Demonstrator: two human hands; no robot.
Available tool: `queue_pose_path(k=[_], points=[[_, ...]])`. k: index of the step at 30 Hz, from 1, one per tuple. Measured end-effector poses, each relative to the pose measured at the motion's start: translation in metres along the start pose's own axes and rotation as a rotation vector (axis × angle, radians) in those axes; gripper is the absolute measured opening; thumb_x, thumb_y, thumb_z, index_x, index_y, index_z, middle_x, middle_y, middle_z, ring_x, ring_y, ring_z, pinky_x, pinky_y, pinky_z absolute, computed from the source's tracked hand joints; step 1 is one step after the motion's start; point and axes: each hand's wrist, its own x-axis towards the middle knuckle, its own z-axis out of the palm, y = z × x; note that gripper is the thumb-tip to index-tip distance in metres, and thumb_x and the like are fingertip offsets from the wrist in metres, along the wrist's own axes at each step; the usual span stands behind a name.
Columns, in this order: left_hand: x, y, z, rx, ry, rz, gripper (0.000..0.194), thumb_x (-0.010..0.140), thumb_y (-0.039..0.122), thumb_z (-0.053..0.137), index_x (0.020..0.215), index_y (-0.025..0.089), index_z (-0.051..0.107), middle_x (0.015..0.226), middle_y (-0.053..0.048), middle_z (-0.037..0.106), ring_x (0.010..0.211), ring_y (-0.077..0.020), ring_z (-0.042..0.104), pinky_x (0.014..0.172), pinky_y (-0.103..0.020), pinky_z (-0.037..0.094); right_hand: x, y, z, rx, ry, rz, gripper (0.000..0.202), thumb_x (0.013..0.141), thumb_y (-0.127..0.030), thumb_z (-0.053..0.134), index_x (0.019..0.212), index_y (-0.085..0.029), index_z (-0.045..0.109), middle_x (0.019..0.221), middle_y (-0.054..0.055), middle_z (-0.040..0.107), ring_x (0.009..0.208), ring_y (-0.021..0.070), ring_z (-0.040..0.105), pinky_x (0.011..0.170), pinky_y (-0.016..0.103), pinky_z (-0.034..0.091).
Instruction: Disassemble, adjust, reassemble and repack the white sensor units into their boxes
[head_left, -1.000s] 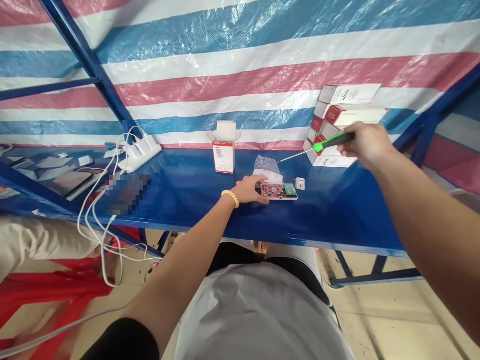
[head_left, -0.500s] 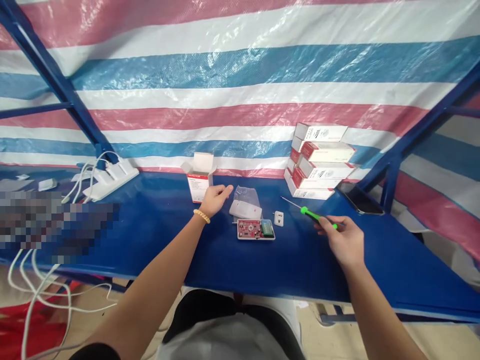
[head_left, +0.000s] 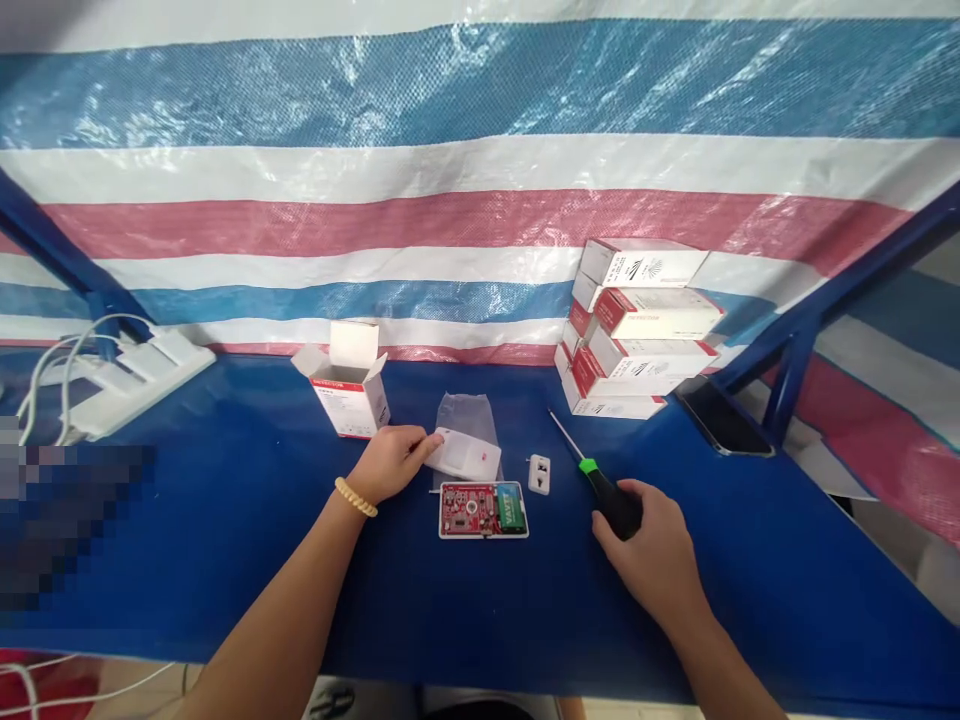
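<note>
My left hand [head_left: 391, 461] has its thumb at the left end of a white plastic cover [head_left: 466, 456], which lies on a clear bag [head_left: 471, 412]. Just in front of the cover is an opened device [head_left: 471, 508] with a red circuit board and a green battery. A small white part [head_left: 538, 474] lies to the device's right. My right hand [head_left: 651, 540] is closed round the black handle of a screwdriver [head_left: 609, 492], whose shaft points up and left over the table.
An open white and red box [head_left: 351, 403] stands behind my left hand. Stacked boxes [head_left: 645, 325] stand at the back right, beside a dark phone [head_left: 722, 416]. A power strip [head_left: 142, 378] with cables lies at the far left of the blue table [head_left: 247, 500].
The view has moved closer to the table. My left hand has come down from beside the open box to the white cover. My right hand now wraps the screwdriver's handle from the right.
</note>
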Motion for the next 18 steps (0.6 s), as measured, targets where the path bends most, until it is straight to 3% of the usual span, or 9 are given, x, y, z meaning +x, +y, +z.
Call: queue_pose_path(k=[2, 4, 8, 12, 15, 18], points=[[-0.001, 0.001, 0.000, 0.036, -0.044, 0.019, 0.048, 0.095, 0.043, 0.044, 0.055, 0.018, 0.043, 0.053, 0.003, 0.046, 0.050, -0.0103, 0.042, 0.051, -0.026, 0.031, 0.000, 0.003, 0.003, -0.013, 0.035, -0.057, 0.046, 0.074, -0.047, 0.058, 0.108, -0.016, 0.056, 0.101, 0.015, 0.063, 0.099, 0.0335, 0.059, 0.078, 0.048, 0.052], [-0.003, 0.001, 0.001, 0.040, -0.043, 0.041, 0.039, 0.096, 0.038, 0.044, 0.063, 0.018, 0.051, 0.061, 0.001, 0.055, 0.057, -0.0118, 0.050, 0.056, -0.026, 0.037, 0.000, 0.006, 0.004, -0.039, 0.101, -0.131, 0.045, 0.074, -0.046, 0.060, 0.107, -0.016, 0.056, 0.101, 0.015, 0.063, 0.099, 0.0341, 0.059, 0.078, 0.049, 0.052], [-0.003, -0.002, 0.003, 0.012, 0.092, 0.079, 0.017, 0.095, 0.023, 0.044, 0.094, 0.018, 0.060, 0.091, -0.004, 0.067, 0.079, -0.0160, 0.061, 0.070, -0.028, 0.046, -0.002, 0.004, 0.002, -0.081, 0.310, -0.309, 0.034, 0.077, -0.041, 0.061, 0.101, -0.017, 0.056, 0.107, 0.016, 0.061, 0.103, 0.0353, 0.058, 0.083, 0.053, 0.049], [-0.001, -0.004, 0.007, 0.011, 0.157, 0.111, 0.016, 0.090, 0.022, 0.052, 0.104, 0.019, 0.060, 0.092, -0.003, 0.065, 0.069, -0.0143, 0.058, 0.066, -0.029, 0.048, -0.010, -0.016, -0.003, -0.058, 0.462, -0.430, 0.020, 0.080, -0.031, 0.061, 0.095, -0.020, 0.054, 0.105, 0.012, 0.062, 0.102, 0.0318, 0.059, 0.083, 0.048, 0.049], [-0.002, -0.002, 0.010, -0.035, 0.152, 0.137, 0.015, 0.089, 0.021, 0.052, 0.101, 0.019, 0.061, 0.092, -0.003, 0.064, 0.073, -0.0147, 0.059, 0.066, -0.028, 0.049, -0.019, -0.041, -0.001, 0.038, 0.464, -0.529, 0.022, 0.079, -0.025, 0.063, 0.098, -0.022, 0.052, 0.103, 0.010, 0.063, 0.101, 0.0292, 0.059, 0.082, 0.045, 0.050], [-0.006, -0.001, 0.012, -0.090, 0.113, 0.157, 0.016, 0.088, 0.017, 0.050, 0.098, 0.019, 0.062, 0.093, -0.004, 0.065, 0.084, -0.0170, 0.062, 0.071, -0.029, 0.051, -0.028, -0.068, 0.010, 0.176, 0.354, -0.622, 0.029, 0.078, -0.024, 0.064, 0.104, -0.023, 0.051, 0.104, 0.010, 0.063, 0.102, 0.0282, 0.059, 0.087, 0.047, 0.050]])
